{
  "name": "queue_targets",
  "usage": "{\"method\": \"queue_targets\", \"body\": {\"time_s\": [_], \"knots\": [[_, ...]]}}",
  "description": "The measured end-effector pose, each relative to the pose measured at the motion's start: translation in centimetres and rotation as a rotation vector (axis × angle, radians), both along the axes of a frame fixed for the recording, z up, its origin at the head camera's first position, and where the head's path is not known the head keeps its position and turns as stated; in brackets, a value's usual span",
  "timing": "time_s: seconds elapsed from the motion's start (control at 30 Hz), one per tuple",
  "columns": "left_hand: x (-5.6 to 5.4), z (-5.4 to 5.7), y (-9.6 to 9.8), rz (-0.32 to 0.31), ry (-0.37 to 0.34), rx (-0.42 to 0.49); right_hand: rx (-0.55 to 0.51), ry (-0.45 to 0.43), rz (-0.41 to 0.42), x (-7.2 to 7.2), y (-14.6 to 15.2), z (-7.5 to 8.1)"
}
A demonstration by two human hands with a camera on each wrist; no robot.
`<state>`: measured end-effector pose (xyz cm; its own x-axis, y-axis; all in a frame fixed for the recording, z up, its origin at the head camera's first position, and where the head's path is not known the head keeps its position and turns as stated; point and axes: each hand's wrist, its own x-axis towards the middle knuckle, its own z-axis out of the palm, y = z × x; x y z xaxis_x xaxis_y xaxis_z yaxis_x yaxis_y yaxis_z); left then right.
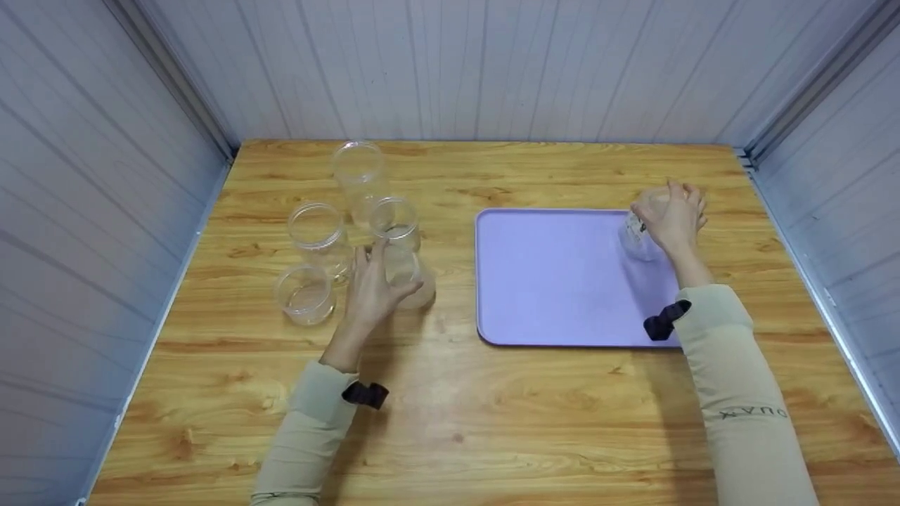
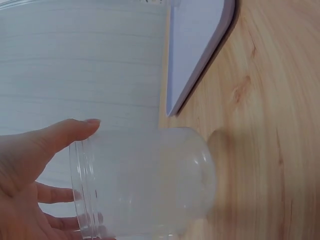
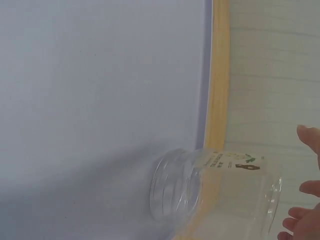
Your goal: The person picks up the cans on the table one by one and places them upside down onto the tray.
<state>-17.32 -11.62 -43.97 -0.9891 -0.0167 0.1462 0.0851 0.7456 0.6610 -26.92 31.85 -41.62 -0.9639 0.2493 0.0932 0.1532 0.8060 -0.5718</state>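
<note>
My left hand [image 1: 367, 292] grips a clear plastic jar [image 2: 145, 185] near its ringed rim. The thumb lies on one side and the fingers on the other. The jar is upright, its base close to the wooden table; whether it touches is unclear. On the right, my right hand [image 1: 676, 219] hovers over a clear jar with a printed label [image 3: 230, 195]. That jar stands at the far right corner of the purple tray [image 1: 562, 281]. In the right wrist view the fingers [image 3: 311, 188] are spread and apart from the jar.
Several more clear jars stand around the left hand: a tall one [image 1: 360, 176] at the back, a medium one [image 1: 318, 235], a short one [image 1: 306, 299] and another [image 1: 394, 219] just behind the hand. Panelled walls [image 1: 450, 70] enclose the table [image 1: 450, 422].
</note>
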Motion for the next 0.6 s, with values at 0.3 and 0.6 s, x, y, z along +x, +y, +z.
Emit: {"method": "queue_targets", "body": {"time_s": [0.3, 0.6], "knots": [[-0.2, -0.8, 1.2, 0.015, 0.088, 0.120, -0.088, 0.083, 0.053, 0.7, -1.3, 0.0], [-1.0, -1.3, 2.3, 0.030, 0.158, 0.207, -0.206, 0.152, 0.133, 1.4, -2.8, -0.4]]}}
